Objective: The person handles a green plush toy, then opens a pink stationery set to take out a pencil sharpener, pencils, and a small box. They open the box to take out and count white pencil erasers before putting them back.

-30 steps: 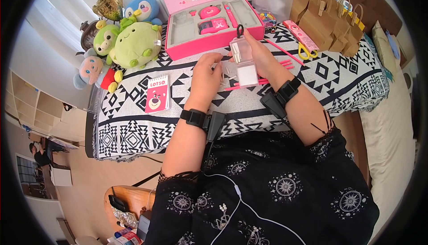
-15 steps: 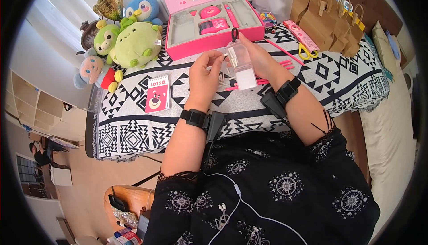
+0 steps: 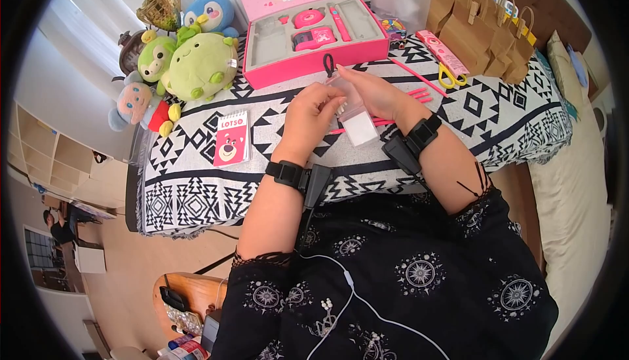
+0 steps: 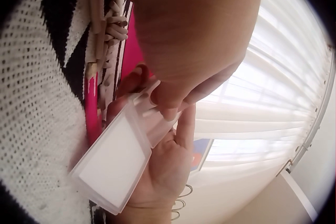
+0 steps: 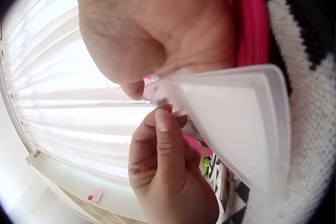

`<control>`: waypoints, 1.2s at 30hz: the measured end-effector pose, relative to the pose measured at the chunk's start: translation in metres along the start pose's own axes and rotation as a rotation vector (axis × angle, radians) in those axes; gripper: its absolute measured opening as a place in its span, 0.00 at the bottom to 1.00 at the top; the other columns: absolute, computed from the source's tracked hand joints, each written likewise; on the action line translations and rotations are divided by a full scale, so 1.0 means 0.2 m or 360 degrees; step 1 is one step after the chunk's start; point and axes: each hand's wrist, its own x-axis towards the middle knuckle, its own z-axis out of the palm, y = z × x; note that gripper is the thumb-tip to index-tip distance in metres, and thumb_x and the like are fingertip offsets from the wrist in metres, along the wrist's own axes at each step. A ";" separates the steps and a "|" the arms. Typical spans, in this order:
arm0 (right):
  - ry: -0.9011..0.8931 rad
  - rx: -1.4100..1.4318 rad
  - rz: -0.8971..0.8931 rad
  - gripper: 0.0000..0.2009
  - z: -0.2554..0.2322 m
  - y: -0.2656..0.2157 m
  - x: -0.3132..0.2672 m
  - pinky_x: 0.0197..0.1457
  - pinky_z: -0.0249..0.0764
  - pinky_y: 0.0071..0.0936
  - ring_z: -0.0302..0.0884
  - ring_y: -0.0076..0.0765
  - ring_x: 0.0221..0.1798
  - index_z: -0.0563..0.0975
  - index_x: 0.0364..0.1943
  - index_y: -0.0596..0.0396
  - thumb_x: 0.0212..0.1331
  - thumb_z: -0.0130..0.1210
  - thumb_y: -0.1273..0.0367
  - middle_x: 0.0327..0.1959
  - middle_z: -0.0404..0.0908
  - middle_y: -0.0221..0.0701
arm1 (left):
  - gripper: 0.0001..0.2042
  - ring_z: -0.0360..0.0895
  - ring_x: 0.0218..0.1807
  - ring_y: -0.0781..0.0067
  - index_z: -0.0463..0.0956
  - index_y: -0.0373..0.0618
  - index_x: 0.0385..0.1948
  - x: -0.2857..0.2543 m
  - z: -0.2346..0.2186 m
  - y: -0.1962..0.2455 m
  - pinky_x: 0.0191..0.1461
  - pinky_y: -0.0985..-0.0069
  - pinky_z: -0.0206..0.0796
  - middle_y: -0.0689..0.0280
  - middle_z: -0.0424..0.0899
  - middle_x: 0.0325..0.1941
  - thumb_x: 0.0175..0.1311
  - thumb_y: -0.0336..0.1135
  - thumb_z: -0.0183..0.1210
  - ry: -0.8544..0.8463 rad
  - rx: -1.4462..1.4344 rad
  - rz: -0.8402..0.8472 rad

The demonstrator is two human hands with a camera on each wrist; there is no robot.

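Care helps here: keep your right hand (image 3: 372,91) gripping the clear pouch (image 3: 350,112) steady at centre frame while your left hand (image 3: 313,116) fingers pinch its opening.

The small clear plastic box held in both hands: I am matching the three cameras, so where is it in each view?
Head: small clear plastic box, centre, above the patterned cloth.
Left wrist: lower left, under the fingers.
Right wrist: right side, below the palm.
Shared landmark: black-and-white patterned cloth, also and.
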 end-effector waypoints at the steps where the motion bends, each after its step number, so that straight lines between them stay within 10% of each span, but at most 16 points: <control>1: -0.0009 -0.0004 0.0008 0.24 0.00 0.01 0.00 0.43 0.79 0.30 0.79 0.26 0.45 0.71 0.55 0.55 0.72 0.44 0.49 0.47 0.78 0.32 | 0.04 0.66 0.24 0.80 0.82 0.41 0.34 0.00 0.00 0.00 0.30 0.80 0.61 0.69 0.77 0.27 0.59 0.27 0.64 -0.0015 0.0017 0.0013; 14: 0.0176 0.0085 -0.0119 0.26 -0.02 -0.03 0.02 0.34 0.80 0.34 0.84 0.34 0.39 0.73 0.51 0.56 0.72 0.39 0.46 0.39 0.83 0.39 | 0.07 0.71 0.26 0.73 0.78 0.42 0.36 0.01 -0.01 -0.02 0.32 0.76 0.66 0.64 0.75 0.31 0.57 0.27 0.63 0.0452 0.0157 -0.0143; 22: 0.0472 0.0140 -0.0270 0.30 -0.06 -0.03 0.04 0.39 0.79 0.31 0.83 0.34 0.39 0.74 0.50 0.57 0.71 0.36 0.43 0.39 0.84 0.39 | 0.12 0.76 0.35 0.64 0.84 0.43 0.38 -0.02 0.01 -0.09 0.39 0.71 0.69 0.61 0.78 0.33 0.51 0.33 0.70 -0.0088 0.0584 -0.0054; 36: 0.0441 0.0087 -0.0278 0.30 -0.06 -0.02 0.04 0.39 0.78 0.32 0.83 0.33 0.38 0.74 0.51 0.57 0.70 0.37 0.43 0.38 0.84 0.39 | 0.11 0.80 0.38 0.67 0.77 0.39 0.37 0.00 0.00 -0.05 0.44 0.72 0.71 0.61 0.83 0.32 0.54 0.28 0.66 -0.0155 0.0347 -0.0345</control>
